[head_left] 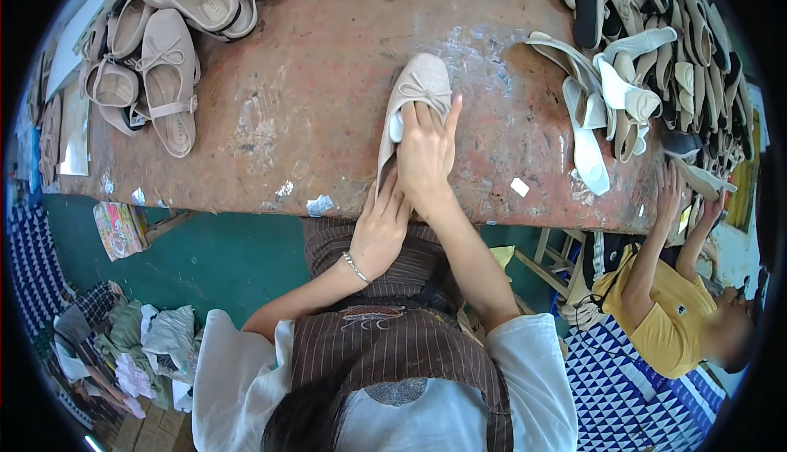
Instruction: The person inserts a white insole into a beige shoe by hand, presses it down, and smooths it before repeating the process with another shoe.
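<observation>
A beige flat shoe [420, 83] with a small bow on its toe lies on the worn reddish table [311, 108], toe pointing away from me. My right hand [426, 153] presses into its opening, where something white shows under the fingers. My left hand [383, 222] grips the heel end at the table's near edge; a thin bracelet is on that wrist. Both hands are closed on the same shoe.
More beige flats [168, 75] are piled at the table's far left. White and cream shoes [615, 99] and dark soles lie in a heap at the right. A person in a yellow shirt [664, 313] reaches up at the right edge. Cloth scraps [139, 345] lie on the floor.
</observation>
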Demonstrator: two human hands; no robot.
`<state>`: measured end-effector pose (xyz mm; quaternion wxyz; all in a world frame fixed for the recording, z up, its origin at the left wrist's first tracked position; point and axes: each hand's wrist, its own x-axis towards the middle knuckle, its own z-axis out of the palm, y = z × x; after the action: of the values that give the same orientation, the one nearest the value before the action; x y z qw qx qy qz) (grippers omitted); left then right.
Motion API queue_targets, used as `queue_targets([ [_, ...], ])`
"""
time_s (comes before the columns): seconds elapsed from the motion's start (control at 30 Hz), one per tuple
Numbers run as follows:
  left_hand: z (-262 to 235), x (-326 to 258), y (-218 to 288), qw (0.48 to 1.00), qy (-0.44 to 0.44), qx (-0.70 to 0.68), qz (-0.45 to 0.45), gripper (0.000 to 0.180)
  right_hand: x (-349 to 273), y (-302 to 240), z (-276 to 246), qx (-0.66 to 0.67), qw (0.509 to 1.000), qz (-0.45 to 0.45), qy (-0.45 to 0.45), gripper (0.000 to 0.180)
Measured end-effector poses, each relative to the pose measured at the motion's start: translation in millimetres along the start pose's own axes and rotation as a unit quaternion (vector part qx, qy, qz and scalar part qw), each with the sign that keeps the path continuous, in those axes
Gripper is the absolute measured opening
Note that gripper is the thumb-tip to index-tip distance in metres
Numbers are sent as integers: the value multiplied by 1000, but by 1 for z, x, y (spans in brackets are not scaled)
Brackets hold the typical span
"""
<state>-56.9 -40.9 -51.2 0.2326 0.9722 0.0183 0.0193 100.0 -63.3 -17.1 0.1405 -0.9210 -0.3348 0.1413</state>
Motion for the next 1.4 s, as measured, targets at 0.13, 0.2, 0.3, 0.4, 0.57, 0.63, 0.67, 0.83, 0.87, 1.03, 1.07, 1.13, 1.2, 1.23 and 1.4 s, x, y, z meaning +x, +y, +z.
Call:
queue_targets([
  [0.13, 16, 4, 10, 997, 45, -15, -56, 54, -36, 1, 16, -44, 976, -129, 167, 46],
  [0.2, 14, 4, 13, 997, 60, -15, -44, 53, -53, 2, 24, -35, 984, -104, 141, 54],
  [0.3, 17, 0, 7, 1000, -9, -3, -23, 51, -21, 1, 28, -92, 974, -105, 178, 43],
  [0.4, 11, 7, 8, 999, 9, 32, -39, 51, 6, 6, 18, -60, 990, -72, 106, 35],
  [0.57, 17, 7, 8, 993, 98, -53, -36, 48, -42, -4, 17, -30, 987, -127, 96, 59],
  [0.63, 13, 8, 9, 995, 82, -43, -29, 47, -30, 0, 13, -2, 988, -109, 108, 60],
  [0.67, 12, 7, 9, 998, 58, -28, -26, 46, -17, -1, 13, -10, 986, -106, 130, 60],
  [0.83, 11, -3, 6, 998, 18, -29, -49, 43, -17, -8, 12, -4, 989, -76, 130, 65],
  [0.87, 17, -6, 6, 997, 53, -44, -44, 45, -32, -6, 28, -36, 986, -97, 130, 66],
  [1.03, 4, 6, 7, 998, 47, -2, -31, 42, 26, -9, -5, -94, 990, -39, -96, 34],
  [1.07, 6, 10, 7, 998, 50, -22, -31, 41, 27, -4, 10, -126, 990, -51, -28, 19],
  [1.13, 3, 10, 10, 998, 61, -5, -21, 40, 18, -3, 7, -100, 993, -48, 30, 20],
  [1.2, 3, 13, 11, 997, 65, -35, -32, 41, 10, 3, 15, -93, 988, -55, 112, 34],
  [1.23, 6, 15, 10, 996, 77, -35, -33, 46, 4, 5, 19, -84, 985, -77, 130, 41],
  [1.4, -25, 61, 2, 988, 50, -49, -136, 49, -20, 17, -28, 199, 973, -110, 38, 41],
])
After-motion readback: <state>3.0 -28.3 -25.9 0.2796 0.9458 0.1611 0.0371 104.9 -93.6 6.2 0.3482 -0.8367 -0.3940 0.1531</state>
